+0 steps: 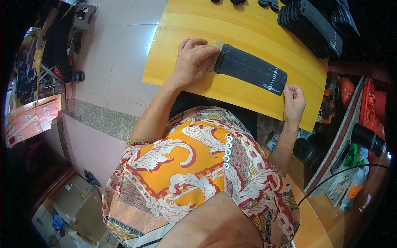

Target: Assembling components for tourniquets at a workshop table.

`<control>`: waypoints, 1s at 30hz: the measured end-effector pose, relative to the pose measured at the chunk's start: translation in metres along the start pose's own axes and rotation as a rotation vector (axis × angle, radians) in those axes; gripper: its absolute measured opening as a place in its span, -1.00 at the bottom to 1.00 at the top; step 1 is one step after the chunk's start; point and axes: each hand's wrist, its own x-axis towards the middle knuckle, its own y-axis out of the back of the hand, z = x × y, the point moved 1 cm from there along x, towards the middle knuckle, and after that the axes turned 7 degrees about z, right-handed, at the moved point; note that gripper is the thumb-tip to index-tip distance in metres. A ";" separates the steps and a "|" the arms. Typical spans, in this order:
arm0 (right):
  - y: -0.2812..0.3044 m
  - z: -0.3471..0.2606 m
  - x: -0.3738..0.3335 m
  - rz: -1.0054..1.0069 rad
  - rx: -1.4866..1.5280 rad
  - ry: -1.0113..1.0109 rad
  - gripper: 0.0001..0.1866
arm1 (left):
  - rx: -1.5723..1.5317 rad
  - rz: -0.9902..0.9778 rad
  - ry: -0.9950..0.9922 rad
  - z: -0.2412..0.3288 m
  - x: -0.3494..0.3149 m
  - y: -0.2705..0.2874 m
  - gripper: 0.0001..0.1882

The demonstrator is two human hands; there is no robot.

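A flat black pad lies slantwise on the yellow wooden table, with faint lengthwise lines, a scalloped left end and white printed marks near its rounded right end. At the scalloped end, my left hand is closed, thumb and forefinger pinched on a tan strip. Part of that strip is hidden by the hand. My right hand has its fingers curled at the pad's near right corner, the thumb against its edge. Whether the pad is one layer or several I cannot tell.
Stacks of similar black pads stand at the table's far right, near small black pieces at the far edge. Right of the table are a red container and a black cable. A grey stool stands far left.
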 end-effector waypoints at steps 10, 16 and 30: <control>-0.003 -0.001 -0.004 0.024 -0.002 0.028 -0.90 | 0.012 -0.006 -0.019 0.000 -0.002 -0.001 -0.77; -0.002 -0.002 -0.003 0.027 0.007 0.009 -0.90 | 0.021 -0.017 -0.011 -0.004 0.004 0.004 -0.72; -0.017 -0.031 -0.008 0.239 -0.196 0.252 -0.82 | -0.203 0.097 0.053 0.003 0.017 0.001 -0.71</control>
